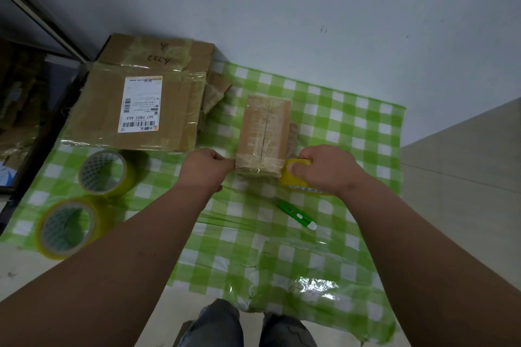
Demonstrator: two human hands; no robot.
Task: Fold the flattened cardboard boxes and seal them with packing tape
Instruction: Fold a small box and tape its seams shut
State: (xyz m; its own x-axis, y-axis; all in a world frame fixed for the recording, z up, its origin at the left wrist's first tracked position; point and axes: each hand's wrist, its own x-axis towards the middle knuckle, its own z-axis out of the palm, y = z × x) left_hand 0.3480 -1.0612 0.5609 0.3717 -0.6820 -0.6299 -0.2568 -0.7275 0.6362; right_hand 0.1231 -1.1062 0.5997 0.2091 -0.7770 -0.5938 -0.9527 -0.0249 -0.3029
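Note:
A small folded cardboard box (263, 132) stands on the green checked cloth (352, 127), with clear tape over its top seam and across its near end. My left hand (204, 167) pinches the tape end at the box's near left corner. My right hand (324, 169) grips a yellow tape roll (291, 179) against the box's near right corner. A strip of tape runs between the two hands across the box's near end.
A stack of flattened cardboard boxes (135, 98) with a white shipping label lies at the back left. Two more tape rolls (105, 172) (67, 227) sit at the left. A green utility knife (296, 214) lies near the box. The wall is close behind.

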